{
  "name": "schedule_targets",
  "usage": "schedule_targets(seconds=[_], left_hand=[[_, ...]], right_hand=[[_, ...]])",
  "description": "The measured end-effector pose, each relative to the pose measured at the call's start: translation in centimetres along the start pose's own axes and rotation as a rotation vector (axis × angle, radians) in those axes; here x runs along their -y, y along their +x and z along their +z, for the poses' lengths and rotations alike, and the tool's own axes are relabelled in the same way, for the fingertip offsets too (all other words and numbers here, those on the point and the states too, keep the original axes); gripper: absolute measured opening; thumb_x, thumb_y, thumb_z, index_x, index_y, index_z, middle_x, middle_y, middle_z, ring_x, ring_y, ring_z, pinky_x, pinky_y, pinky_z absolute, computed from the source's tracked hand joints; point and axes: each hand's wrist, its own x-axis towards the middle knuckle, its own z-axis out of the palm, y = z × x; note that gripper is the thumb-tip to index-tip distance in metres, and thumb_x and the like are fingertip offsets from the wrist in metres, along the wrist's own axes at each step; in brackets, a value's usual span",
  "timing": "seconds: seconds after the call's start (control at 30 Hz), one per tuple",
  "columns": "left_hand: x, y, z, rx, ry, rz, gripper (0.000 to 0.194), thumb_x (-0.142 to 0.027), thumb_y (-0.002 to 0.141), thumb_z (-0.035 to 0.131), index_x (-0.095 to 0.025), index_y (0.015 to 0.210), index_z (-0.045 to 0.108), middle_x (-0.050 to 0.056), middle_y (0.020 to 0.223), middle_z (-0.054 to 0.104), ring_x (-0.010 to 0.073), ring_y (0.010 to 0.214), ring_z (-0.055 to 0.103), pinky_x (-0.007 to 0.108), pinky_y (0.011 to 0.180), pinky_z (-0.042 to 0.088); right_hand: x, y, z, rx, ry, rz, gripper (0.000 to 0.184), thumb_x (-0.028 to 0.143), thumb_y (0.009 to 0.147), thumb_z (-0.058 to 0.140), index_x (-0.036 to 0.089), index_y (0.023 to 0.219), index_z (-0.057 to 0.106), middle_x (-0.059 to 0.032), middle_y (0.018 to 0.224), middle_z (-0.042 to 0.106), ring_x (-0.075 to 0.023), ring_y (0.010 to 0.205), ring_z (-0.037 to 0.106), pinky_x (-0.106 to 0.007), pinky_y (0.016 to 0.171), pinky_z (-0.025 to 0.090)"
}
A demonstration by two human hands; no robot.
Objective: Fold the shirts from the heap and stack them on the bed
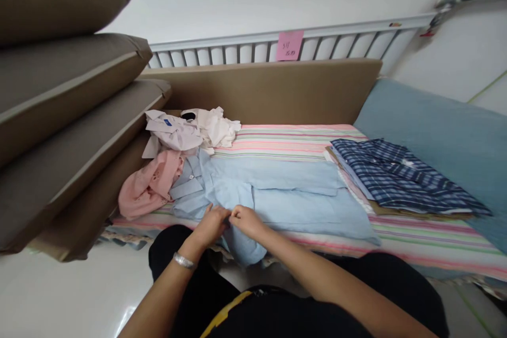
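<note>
the light blue shirt (pixel 293 208) lies spread on the striped sheet (pixel 285 140), its near side drooping just beneath your fingers. your right hand (pixel 246 220) pinches the shirt's cloth at that side; your left hand (pixel 213 225) meets it there, fingers bent over the shirt, though i can't tell whether they grip. left of the shirt sits a pink garment (pixel 152 185); beyond its left end, a pale garment (pixel 178 134); to its right, a plaid shirt (pixel 404 177); behind it, a brown board (pixel 261 90).
</note>
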Motion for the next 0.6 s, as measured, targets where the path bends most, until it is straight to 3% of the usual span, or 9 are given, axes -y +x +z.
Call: schedule_targets(seconds=[0.07,0.17,0.27,0.37,0.5,0.6], left_hand=[[0.6,0.8,-1.0,0.01,-0.045,0.015,0.018,-0.017,0.073,0.054,-0.018,0.085,0.067,0.007,0.086,0.068,0.0229,0.091,0.058,0.044,0.098,0.034],[1.5,1.9,-2.6,-0.002,-0.104,0.03,0.014,-0.022,0.074,0.056,-0.017,0.079,0.067,0.006,0.081,0.068,0.0197,0.083,0.058,0.033,0.085,0.041],[2.0,2.6,-3.5,-0.018,-0.16,0.038,0.013,-0.023,0.074,0.056,-0.017,0.076,0.067,0.004,0.078,0.067,0.017,0.08,0.058,0.028,0.079,0.042],[2.2,2.9,-3.4,-0.027,-0.209,0.022,0.013,-0.022,0.074,0.055,-0.016,0.075,0.067,0.003,0.076,0.067,0.0153,0.078,0.058,0.025,0.076,0.043],[2.3,3.3,-2.9,0.021,-0.25,0.006,0.013,-0.026,0.072,0.058,-0.016,0.07,0.066,0.002,0.071,0.066,0.0145,0.072,0.058,0.024,0.07,0.044],[2.5,4.7,-4.1,0.055,-0.298,0.022,0.021,-0.036,0.073,0.059,-0.016,0.072,0.066,0.002,0.073,0.067,0.015,0.072,0.059,0.024,0.07,0.045]], right_hand=[[-0.3,0.2,0.3,0.003,0.074,0.032,0.009,0.024,0.079,0.054,0.017,0.082,0.058,0.0033,0.063,0.058,-0.0102,0.059,0.051,-0.02,0.055,0.036],[-1.6,-0.4,1.1,0.059,0.245,0.052,0.018,0.025,0.07,0.064,0.016,0.085,0.058,0.0059,0.06,0.053,-0.0095,0.056,0.046,-0.019,0.052,0.033],[-4.1,-2.2,1.7,0.171,0.329,0.046,0.008,0.018,0.063,0.063,0.017,0.067,0.056,0.007,0.057,0.048,-0.0086,0.055,0.042,-0.02,0.051,0.029],[-6.9,-4.8,1.5,0.212,0.299,0.097,0.014,0.018,0.061,0.059,0.017,0.053,0.047,0.0071,0.05,0.04,-0.0085,0.051,0.037,-0.022,0.05,0.024],[-8.7,-7.7,-0.7,0.077,0.342,0.093,0.015,0.026,0.066,0.054,0.019,0.057,0.045,0.0052,0.056,0.043,-0.0112,0.057,0.041,-0.024,0.055,0.029],[-7.8,-8.8,-3.2,-0.075,0.355,0.081,0.017,0.034,0.073,0.049,0.02,0.064,0.046,0.0037,0.061,0.047,-0.0137,0.063,0.045,-0.025,0.06,0.035]])
